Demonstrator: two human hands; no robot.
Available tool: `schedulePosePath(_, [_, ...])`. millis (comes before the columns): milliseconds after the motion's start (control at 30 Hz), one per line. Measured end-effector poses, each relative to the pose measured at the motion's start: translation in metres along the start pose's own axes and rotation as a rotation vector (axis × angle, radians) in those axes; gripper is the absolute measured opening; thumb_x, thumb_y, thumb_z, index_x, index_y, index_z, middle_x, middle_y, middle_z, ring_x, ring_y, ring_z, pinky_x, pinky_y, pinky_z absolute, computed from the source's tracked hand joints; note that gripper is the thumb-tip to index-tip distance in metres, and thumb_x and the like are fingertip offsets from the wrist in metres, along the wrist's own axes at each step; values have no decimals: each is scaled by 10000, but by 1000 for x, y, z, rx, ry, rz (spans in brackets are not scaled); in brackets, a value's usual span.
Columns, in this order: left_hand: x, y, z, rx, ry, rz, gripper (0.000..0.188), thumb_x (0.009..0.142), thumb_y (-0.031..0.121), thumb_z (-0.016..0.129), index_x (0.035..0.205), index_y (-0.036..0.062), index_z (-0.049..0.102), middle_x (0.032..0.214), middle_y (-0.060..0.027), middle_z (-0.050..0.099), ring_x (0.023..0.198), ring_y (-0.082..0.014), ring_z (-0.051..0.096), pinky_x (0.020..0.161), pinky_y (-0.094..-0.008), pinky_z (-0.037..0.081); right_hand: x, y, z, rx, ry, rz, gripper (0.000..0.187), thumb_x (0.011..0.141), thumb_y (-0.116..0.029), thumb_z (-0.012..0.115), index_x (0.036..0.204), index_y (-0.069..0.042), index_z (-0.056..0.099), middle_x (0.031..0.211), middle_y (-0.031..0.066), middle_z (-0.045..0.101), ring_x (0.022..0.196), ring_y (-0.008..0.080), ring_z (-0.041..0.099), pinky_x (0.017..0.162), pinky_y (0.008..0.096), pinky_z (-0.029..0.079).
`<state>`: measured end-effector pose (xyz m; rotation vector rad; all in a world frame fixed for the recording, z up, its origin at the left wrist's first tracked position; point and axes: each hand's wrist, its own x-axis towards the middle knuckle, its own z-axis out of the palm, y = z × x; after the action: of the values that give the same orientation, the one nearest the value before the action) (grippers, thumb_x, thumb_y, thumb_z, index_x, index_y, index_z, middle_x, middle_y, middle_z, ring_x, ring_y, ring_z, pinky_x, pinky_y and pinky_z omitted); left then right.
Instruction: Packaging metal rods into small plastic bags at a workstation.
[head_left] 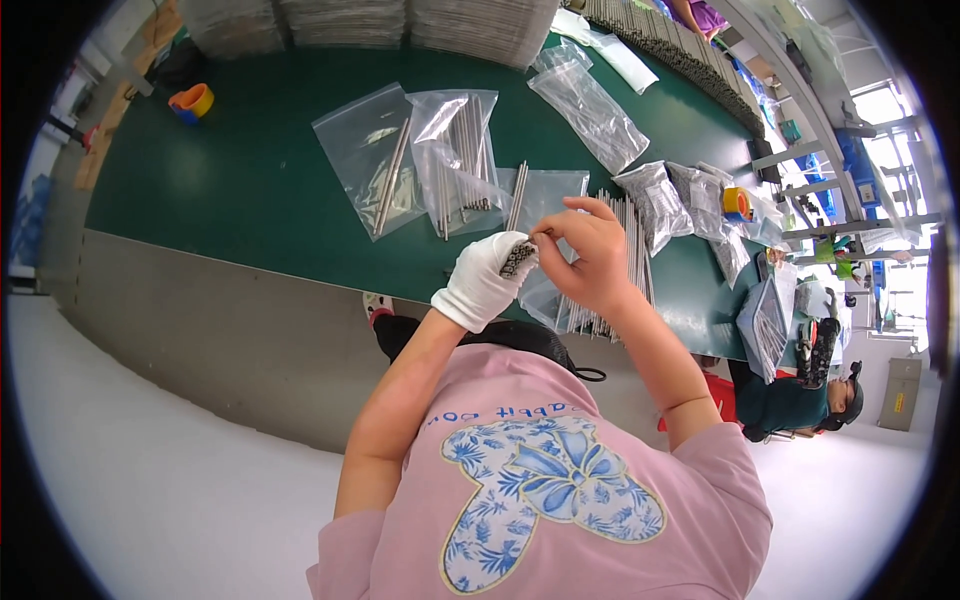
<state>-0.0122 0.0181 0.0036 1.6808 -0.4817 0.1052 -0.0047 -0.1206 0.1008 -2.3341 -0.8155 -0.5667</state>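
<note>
My left hand, in a white glove, is closed round a bundle of thin metal rods, whose ends face up toward me. At the rim of that bundle, my bare right hand has its thumb and index finger pinched together; what lies between them is too small to make out. Just beyond my hands, a few loose rods lie on a clear plastic bag. A larger row of metal rods is spread beside and partly under my right forearm.
On the green table are clear bags with rods, filled bags, and tape rolls. Stacked packs line the far edge. A person sits at the right; another person's sleeve shows at the back.
</note>
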Motion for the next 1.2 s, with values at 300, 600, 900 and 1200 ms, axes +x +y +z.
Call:
schedulePosePath(300, [1,-1,0,5,14,59,184,767,107,665,920,59,573,784,-130,605,723,-343,583,625,-379,475,3,-3,-3,-84,-81,-71,91,679,-8,635,738,-75,618,649,20,620,555,176,586,807,371,469])
schedulePosePath(600, [0,-1,1,55,15,94,196,774,-16,584,960,44,606,821,-110,625,710,-257,606,649,-311,481,1,-3,1,-52,-50,-84,92,667,-13,640,736,-71,624,651,32,616,573,183,589,775,364,477])
schedulePosePath(900, [0,-5,2,14,23,106,201,760,105,665,933,67,569,787,-131,602,722,-346,581,619,-382,475,3,-5,-8,-28,-70,-52,118,666,-11,648,759,-79,626,666,15,622,594,184,593,827,385,456])
schedulePosePath(1200, [0,2,2,49,40,107,205,760,122,675,927,66,571,794,-126,606,732,-343,585,629,-388,476,0,-2,-4,-66,-77,-127,99,688,-4,636,753,-75,613,682,32,620,589,187,586,827,383,457])
